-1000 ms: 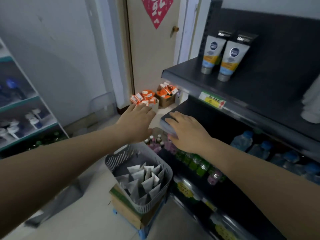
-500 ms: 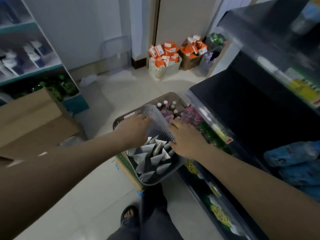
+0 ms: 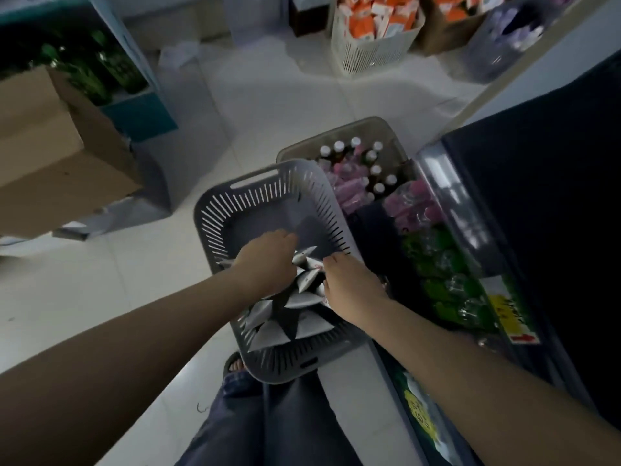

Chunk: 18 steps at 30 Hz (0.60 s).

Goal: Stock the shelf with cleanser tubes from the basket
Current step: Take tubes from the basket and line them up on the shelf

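A grey slotted basket (image 3: 255, 178) stands in front of my legs, and several white cleanser tubes (image 3: 268, 331) lie piled in its near half. My left hand (image 3: 265, 260) is down in the pile, its fingers curled shut around a tube whose end sticks out to the left. My right hand (image 3: 349, 290) rests on the tubes beside it, fingers bent down among them, the grip hidden. The dark shelf (image 3: 537, 196) runs along the right, apart from both hands.
A brown basket (image 3: 363, 127) of small bottles sits just behind the grey one. Green and pink bottles (image 3: 443, 270) fill the low shelf on the right. A cardboard box (image 3: 50, 146) stands at the left, and a white basket (image 3: 373, 52) of orange packs at the far end.
My view has tipped from the upper shelf down to the basket. Both hands dropped from above the basket rim into the pile of tubes and closed over it.
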### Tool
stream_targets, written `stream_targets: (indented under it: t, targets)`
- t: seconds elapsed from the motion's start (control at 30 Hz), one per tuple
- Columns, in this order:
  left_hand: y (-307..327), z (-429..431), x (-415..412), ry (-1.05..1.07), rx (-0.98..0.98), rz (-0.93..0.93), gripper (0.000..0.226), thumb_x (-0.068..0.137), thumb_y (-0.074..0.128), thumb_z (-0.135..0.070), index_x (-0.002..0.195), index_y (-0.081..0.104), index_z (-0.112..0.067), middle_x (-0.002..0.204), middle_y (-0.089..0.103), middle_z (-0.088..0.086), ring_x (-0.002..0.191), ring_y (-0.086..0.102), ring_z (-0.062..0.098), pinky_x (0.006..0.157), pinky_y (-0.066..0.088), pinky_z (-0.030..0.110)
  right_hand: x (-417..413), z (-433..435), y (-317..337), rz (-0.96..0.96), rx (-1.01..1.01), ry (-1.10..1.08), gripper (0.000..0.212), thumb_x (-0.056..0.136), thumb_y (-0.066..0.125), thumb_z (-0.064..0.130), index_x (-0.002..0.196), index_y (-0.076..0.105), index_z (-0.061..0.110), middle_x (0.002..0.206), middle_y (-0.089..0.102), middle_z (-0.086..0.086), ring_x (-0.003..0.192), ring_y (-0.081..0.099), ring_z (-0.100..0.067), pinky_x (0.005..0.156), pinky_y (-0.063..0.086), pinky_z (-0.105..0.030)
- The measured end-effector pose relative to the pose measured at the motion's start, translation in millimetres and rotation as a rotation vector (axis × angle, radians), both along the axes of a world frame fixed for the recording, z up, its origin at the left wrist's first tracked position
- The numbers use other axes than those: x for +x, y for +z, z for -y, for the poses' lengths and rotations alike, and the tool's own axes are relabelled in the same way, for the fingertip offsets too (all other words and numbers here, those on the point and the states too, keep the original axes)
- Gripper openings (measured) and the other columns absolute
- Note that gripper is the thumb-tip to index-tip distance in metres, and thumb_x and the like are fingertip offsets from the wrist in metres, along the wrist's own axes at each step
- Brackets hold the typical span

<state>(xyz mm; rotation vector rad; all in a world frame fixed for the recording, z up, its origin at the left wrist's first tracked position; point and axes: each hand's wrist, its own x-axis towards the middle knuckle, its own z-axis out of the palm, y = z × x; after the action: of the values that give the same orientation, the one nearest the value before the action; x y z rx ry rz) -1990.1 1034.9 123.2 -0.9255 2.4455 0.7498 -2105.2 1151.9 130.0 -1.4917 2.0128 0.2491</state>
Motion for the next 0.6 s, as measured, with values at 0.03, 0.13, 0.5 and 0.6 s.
stream_targets:
  t: [0.03,0.13,0.5,0.6]
  targets:
    - [-9,0,-5,-0.005,-0.004,0.007,0.03,0.084,0.054,-0.02,0.113,0.054,-0.01,0.115,0.055,0.01,0.112,0.052,0.029,0.091,0.047,0.042,-1,2,-8,0.004,0.01,-0.009,0.024,0.094,0.045,0.009,0.118,0.051,0.008,0.12,0.053,-0.01,0.11,0.051,-0.025,0.083,0.042,-0.032]
    - [-33,-1,-17,-0.015,-0.019,0.046,0.026,0.088,0.055,-0.021,0.111,0.055,-0.01,0.115,0.056,0.01,0.11,0.053,0.029,0.087,0.045,0.039,-5,7,-31,0.023,0.041,-0.017,0.03,0.092,0.049,0.007,0.122,0.05,0.008,0.123,0.053,-0.01,0.113,0.052,-0.025,0.086,0.043,-0.032]
    - [-95,-6,-34,-0.056,-0.129,0.085,0.021,0.09,0.049,-0.014,0.108,0.06,-0.011,0.11,0.062,0.008,0.101,0.06,0.029,0.078,0.044,0.036,-14,21,-89,0.067,0.085,-0.062,0.038,0.084,0.061,-0.001,0.119,0.049,0.007,0.123,0.05,-0.011,0.113,0.052,-0.025,0.084,0.043,-0.032]
    - [-101,-6,-36,-0.083,-0.179,0.066,0.019,0.091,0.047,-0.014,0.103,0.062,-0.011,0.105,0.064,0.008,0.097,0.061,0.03,0.071,0.039,0.035,-16,25,-94,0.08,0.074,-0.094,0.031,0.088,0.054,-0.003,0.117,0.05,0.006,0.122,0.052,-0.012,0.111,0.054,-0.027,0.082,0.043,-0.033]
